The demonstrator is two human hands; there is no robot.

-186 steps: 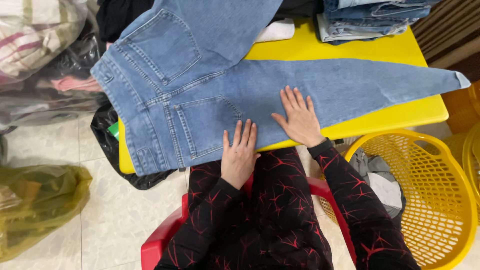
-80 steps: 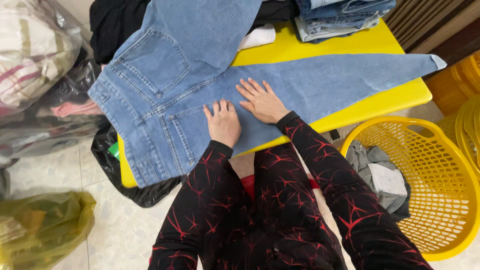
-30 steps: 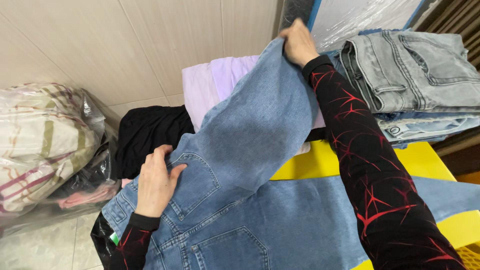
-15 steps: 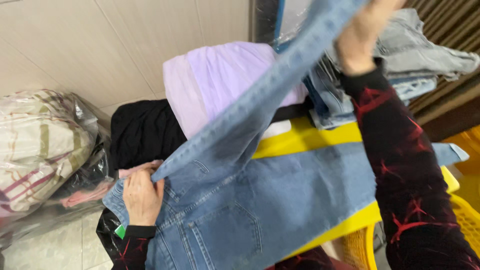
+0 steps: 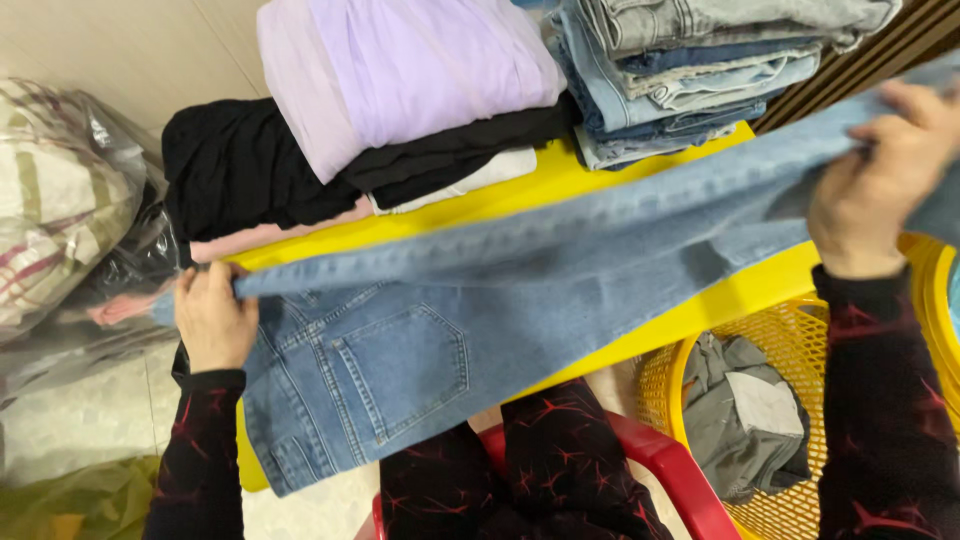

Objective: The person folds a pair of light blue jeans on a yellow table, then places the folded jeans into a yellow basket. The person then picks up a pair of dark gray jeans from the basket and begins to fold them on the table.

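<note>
Step in hand: As we stretch the blue jeans (image 5: 420,330) taut across the yellow table (image 5: 730,290), we judge that we are folding one leg over onto the other.
Left hand (image 5: 212,318): closed on the waistband end at the left, fingers curled over the denim edge, pinning it near the table's left side.
Right hand (image 5: 880,175): closed on the far end of the lifted leg at the right, held up above the table.
Jeans: seat and back pocket lie flat on the near left of the table and hang over its near edge; the raised leg runs as a long band from left to right.
Next move: it calls, we think, for lowering the right hand so that the seams meet, then smoothing the cloth.
Materials: the denim is mid-blue, stiff and heavy, with stitched seams and a five-sided pocket.
Far side: a folded lilac garment (image 5: 400,70) sits on black folded clothes (image 5: 250,165); a stack of folded jeans (image 5: 690,70) stands to the right.
Near right: a yellow lattice basket (image 5: 690,400) holds grey cloth (image 5: 745,420); a red chair (image 5: 670,465) is under us.
</note>
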